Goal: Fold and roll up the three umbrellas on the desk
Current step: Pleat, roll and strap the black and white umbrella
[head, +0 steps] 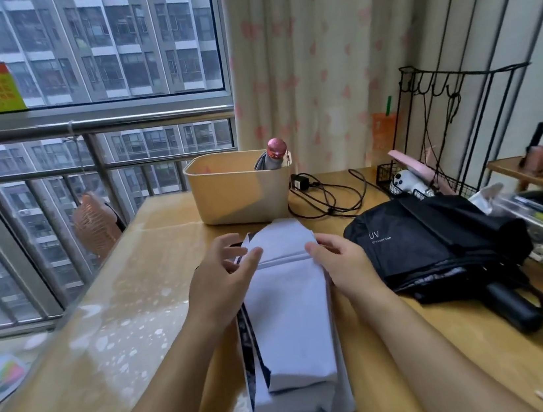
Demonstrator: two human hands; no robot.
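One of the three umbrellas, the pink-capped umbrella (274,157), stands in the beige bin (234,193) at the back of the table (121,312). It appears already rolled, though only its top shows. Work is now on the pale umbrella (291,314), which lies lengthwise at the middle of the table with its panels laid flat in layers, not yet rolled. The left hand (217,278) is loosely spread, with its thumb resting on the top panel. The right hand (343,262) grips the umbrella's right edge, thumb on top. The black umbrella (423,241) lies just to the right, collapsed but with its canopy loose and untouched. Judged progress: about one umbrella done, the second in folding, the third outstanding.
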